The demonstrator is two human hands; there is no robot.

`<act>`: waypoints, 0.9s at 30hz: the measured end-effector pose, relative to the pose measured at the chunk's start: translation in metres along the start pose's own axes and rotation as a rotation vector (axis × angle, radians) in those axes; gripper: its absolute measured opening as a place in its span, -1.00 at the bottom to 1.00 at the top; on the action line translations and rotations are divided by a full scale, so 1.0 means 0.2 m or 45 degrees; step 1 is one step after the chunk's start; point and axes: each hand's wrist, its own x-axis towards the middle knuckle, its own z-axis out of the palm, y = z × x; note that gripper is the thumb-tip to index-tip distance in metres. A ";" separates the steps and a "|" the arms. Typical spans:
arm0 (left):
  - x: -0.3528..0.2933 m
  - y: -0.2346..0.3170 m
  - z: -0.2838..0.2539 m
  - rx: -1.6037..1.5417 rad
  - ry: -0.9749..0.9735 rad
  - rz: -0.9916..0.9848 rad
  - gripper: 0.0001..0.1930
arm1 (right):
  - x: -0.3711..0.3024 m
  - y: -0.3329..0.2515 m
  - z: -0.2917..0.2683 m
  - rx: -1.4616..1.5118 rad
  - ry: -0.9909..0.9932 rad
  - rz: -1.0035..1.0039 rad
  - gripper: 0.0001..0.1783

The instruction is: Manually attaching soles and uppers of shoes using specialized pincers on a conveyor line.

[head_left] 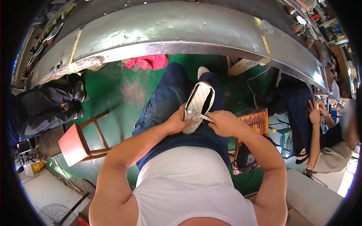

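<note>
Across my lap lies a pale, off-white shoe (200, 100) with a dark inner edge, its toe pointing away from me. My left hand (178, 121) grips the shoe's left side near the heel. Closed in my right hand (223, 123) is a small metal hand tool (203, 116) with a pale handle, which looks like pincers. The tool's head touches the shoe close to my left thumb. Whether its jaws have hold of the material is too small to tell.
A metal-topped workbench (169, 28) curves across the front, with red cloth (149, 61) on the floor beneath. An orange-topped stool (73, 145) stands left, near another person's legs (49, 101). At right are a woven seat (254, 122) and a seated co-worker (328, 150).
</note>
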 end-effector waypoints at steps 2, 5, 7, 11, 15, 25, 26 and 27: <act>0.00 0.03 0.00 0.004 0.011 0.021 -0.07 | 0.00 0.00 -0.01 0.060 -0.023 0.014 -0.79; -0.01 -0.05 0.02 0.035 0.039 0.145 -0.09 | -0.02 -0.04 -0.01 -0.078 0.142 0.132 -0.80; 0.00 -0.07 0.02 0.062 0.048 0.258 -0.11 | 0.01 -0.08 -0.11 -0.060 -0.178 0.212 -0.78; -0.01 0.05 0.01 -0.751 -0.120 0.116 -0.30 | 0.06 -0.09 -0.17 -0.036 -0.371 0.169 -0.76; 0.04 0.15 0.04 -1.037 0.302 -0.302 -0.34 | 0.09 0.02 0.09 0.071 -0.078 0.066 -0.71; 0.17 0.02 0.03 0.426 0.717 0.077 -0.50 | 0.03 0.03 0.04 0.358 -0.086 0.229 -0.62; 0.17 0.02 0.02 0.503 0.718 0.139 -0.52 | 0.02 0.06 0.06 0.294 -0.008 0.212 -0.62; 0.17 0.01 0.02 0.501 0.717 0.139 -0.52 | 0.01 0.07 0.07 0.293 -0.009 0.213 -0.62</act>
